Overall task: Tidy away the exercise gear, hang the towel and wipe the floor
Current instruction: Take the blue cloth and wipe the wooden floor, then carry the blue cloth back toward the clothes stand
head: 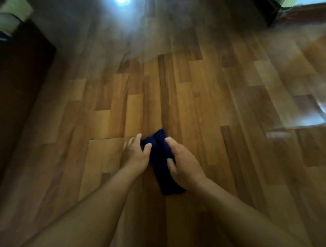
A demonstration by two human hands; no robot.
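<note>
A dark navy cloth lies bunched on the wooden plank floor, low in the middle of the view. My left hand grips the cloth's left edge, thumb on top of the fabric and fingers along its side. My right hand holds the cloth from the right, thumb and fingers curled over it. Both hands press the cloth onto the floor. The cloth's lower end sticks out under my right wrist. The whole view is blurred by motion.
A dark piece of furniture stands along the left edge with something pale on top. A dark object and a bright opening sit at the top right. A light glare reflects off the floor at the top.
</note>
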